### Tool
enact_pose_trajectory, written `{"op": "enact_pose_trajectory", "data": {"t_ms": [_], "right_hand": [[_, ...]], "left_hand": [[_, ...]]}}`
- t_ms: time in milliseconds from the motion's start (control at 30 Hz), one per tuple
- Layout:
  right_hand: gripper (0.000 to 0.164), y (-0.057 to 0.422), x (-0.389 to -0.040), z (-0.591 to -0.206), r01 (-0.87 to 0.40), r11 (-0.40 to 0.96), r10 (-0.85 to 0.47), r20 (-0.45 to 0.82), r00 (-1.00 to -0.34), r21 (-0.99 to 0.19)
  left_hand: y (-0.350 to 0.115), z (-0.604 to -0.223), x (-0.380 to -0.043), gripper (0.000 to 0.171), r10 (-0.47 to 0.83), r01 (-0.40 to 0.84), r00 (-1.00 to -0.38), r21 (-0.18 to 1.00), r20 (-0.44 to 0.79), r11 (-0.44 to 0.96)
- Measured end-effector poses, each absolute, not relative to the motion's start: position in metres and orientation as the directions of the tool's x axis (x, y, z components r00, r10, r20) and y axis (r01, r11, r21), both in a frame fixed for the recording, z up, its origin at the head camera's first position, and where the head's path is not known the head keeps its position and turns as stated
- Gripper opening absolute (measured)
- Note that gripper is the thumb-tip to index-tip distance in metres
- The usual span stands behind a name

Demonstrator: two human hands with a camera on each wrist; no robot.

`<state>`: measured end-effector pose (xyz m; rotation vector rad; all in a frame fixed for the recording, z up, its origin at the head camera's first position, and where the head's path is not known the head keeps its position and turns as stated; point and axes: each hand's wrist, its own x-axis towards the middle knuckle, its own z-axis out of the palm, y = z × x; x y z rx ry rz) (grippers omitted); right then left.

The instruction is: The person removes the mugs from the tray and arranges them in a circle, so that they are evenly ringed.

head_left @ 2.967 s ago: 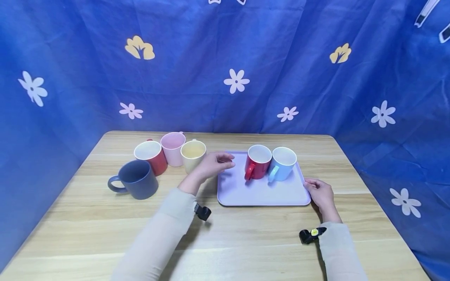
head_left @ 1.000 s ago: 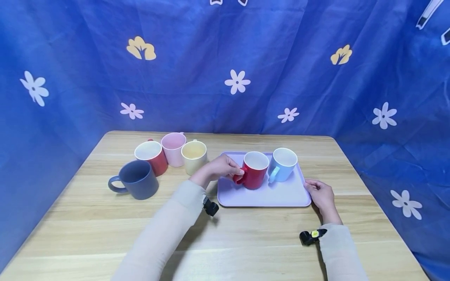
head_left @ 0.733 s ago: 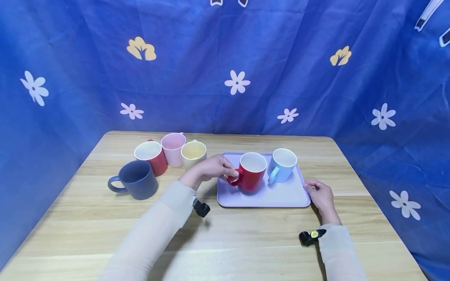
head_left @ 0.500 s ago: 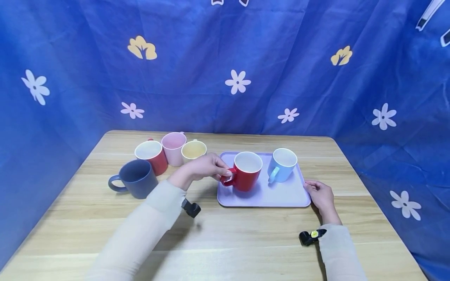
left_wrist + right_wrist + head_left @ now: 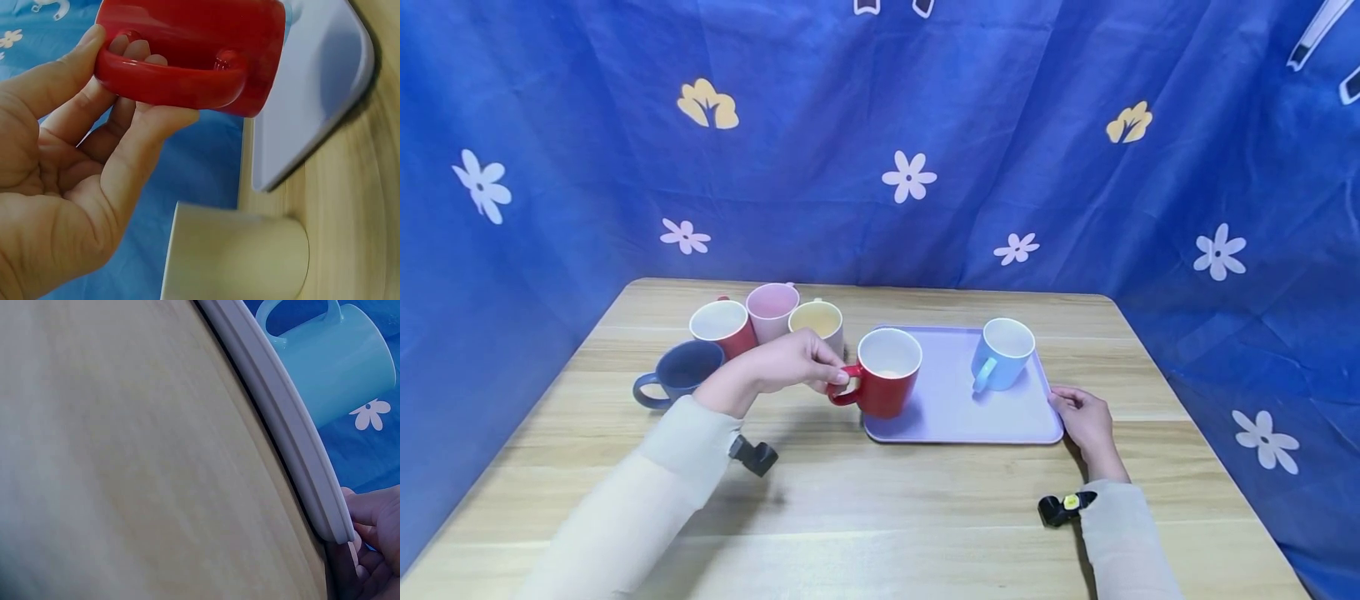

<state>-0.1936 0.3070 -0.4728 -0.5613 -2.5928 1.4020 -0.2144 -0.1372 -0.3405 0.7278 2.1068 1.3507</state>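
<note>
A red mug (image 5: pixel 887 385) with a white inside is held by its handle in my left hand (image 5: pixel 790 364), over the tray's left edge. In the left wrist view, the fingers of my left hand (image 5: pixel 75 144) go through and around the red mug's handle (image 5: pixel 175 84). A light blue mug (image 5: pixel 1002 357) stands on the right part of the lilac tray (image 5: pixel 962 421). My right hand (image 5: pixel 1084 421) pinches the tray's right rim; in the right wrist view its thumb lies at the rim (image 5: pixel 306 450) with fingers curled below.
Left on the wooden table (image 5: pixel 880 517) stand a dark blue mug (image 5: pixel 685 371), a red mug with white inside (image 5: pixel 726 325), a pink mug (image 5: pixel 771 308) and a cream mug (image 5: pixel 820 321), partly behind my left arm. A blue flowered curtain (image 5: pixel 820 125) hangs behind.
My left hand took hold of the red mug's handle beside the light blue mug and carried it leftward to the tray's left edge. My right hand stayed at the tray's rim.
</note>
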Motion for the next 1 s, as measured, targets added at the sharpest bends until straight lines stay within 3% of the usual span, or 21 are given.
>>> {"op": "enact_pose_trajectory", "data": {"t_ms": [367,1000], "right_hand": [[0.029,0.306,-0.193,-0.475,0.252,0.504,0.392,-0.041,-0.919,-0.827],[0.028,0.305,-0.192,-0.474,0.244,0.518,0.393,-0.026,-0.919,-0.819]], "left_hand": [[-0.181,-0.348,-0.198,0.019,0.668,0.127,-0.725,0.921,-0.168,0.369],[-0.248,-0.369,-0.165,0.013,0.670,0.239,-0.739,0.906,-0.064,0.350]]}}
